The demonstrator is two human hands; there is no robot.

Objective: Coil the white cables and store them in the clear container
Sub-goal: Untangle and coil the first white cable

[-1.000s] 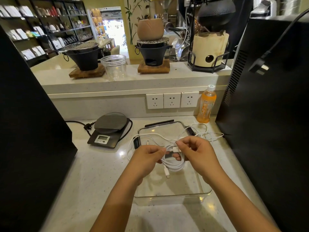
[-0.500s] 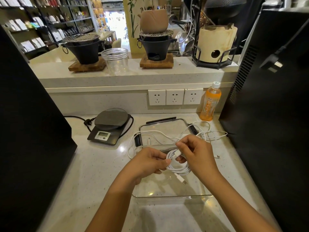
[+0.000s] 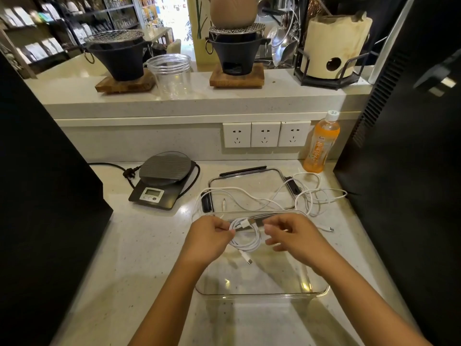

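One coiled cable (image 3: 245, 236) is pinched by the left hand (image 3: 212, 236) over the still-bare clear container (image 3: 316, 290), right hand (image 3: 290, 236) loosely curled and holding nothing; loose cables (image 3: 309, 196) remain uncoiled.

we see a warmly lit indoor scene, bright enough across the pale counter (image 3: 139, 248) yet dim at both sides, where large black surfaces swallow detail. the far doorway (image 3: 179, 16) is blown out to white by daylight. small glints sit on the near wall of the clear container (image 3: 309, 288), and soft shadows of the arms fall on the counter toward us. the right hand (image 3: 294, 236) is smeared by motion blur at its fingers; the left hand (image 3: 209, 236) is sharper. the far shelves (image 3: 37, 41) are soft and slightly blurred. we notice wide-angle bending, with the ledge (image 3: 174, 106) and the side edges curving outward.
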